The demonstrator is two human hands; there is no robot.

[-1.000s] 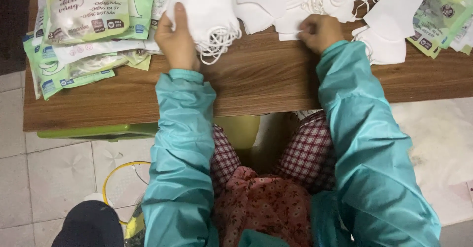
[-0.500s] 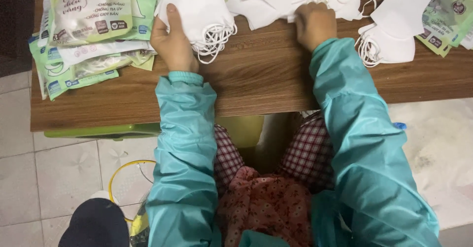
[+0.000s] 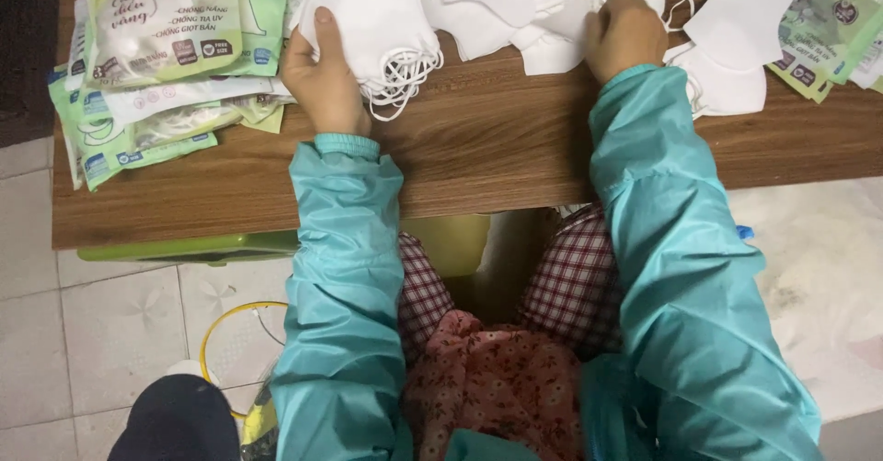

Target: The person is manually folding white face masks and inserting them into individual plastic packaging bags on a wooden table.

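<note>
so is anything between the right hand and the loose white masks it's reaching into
Nothing visible does. The right hand already rests on the loose white masks on the wooden table, touching them directly. The left hand grips a separate mask stack.

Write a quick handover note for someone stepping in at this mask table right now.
Left hand grips a stack of white masks on the wooden table.
Right hand rests, fingers curled, on the loose pile of white masks at the far edge.
Done: green and white packets piled at left.
Left: loose masks remain; two more masks and more packets lie at right.
</note>
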